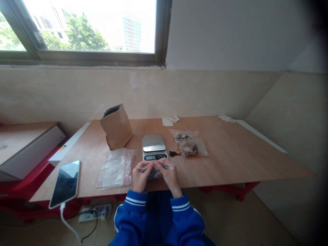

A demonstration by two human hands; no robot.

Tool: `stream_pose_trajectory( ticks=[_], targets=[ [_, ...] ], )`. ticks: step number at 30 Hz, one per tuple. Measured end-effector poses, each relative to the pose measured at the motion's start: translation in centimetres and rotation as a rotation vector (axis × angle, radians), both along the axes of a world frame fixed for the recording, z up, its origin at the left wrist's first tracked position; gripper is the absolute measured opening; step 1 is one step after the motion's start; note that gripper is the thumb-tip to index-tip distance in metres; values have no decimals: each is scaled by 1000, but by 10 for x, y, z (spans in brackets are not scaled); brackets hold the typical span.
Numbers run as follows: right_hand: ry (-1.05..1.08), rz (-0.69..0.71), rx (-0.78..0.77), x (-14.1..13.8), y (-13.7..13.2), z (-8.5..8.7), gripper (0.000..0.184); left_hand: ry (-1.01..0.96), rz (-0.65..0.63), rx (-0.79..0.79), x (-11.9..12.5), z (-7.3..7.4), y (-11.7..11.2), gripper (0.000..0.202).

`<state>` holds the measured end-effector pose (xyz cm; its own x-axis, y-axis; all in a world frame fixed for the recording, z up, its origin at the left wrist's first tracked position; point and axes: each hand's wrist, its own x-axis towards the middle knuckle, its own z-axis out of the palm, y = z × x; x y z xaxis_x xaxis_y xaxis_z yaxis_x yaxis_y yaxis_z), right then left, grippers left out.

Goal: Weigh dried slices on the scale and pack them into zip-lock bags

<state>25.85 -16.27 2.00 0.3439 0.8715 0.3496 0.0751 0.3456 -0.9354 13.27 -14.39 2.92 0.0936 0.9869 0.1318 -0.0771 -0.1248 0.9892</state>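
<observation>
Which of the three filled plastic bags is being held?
The bag in front of the scale: the left hand and right hand pinch its top, while the other two bags lie right of the scale.

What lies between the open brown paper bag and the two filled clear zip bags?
In the head view, a silver-topped digital scale and, closer to the filled bags, a small dark piece lie between them.
</observation>
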Motion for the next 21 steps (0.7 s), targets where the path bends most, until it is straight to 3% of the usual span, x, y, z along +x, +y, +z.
stream_pose_trajectory(
  ticks=[5, 9, 17, 21],
  targets=[
    [-9, -56, -1, -4, -1, 1, 23, -28, 84, -50, 1, 5, -1, 26],
    [14, -21, -9, -3, -2, 3, 21, -51, 47, -88, -2, 9, 0, 29],
    [88, -138, -35, -6, -4, 4, 21, -4, 135, -77, 2, 5, -1, 36],
    [96, -3, -63, -1, -4, 5, 26, 6, 180, -68, 4, 3, 0, 38]
  ],
)
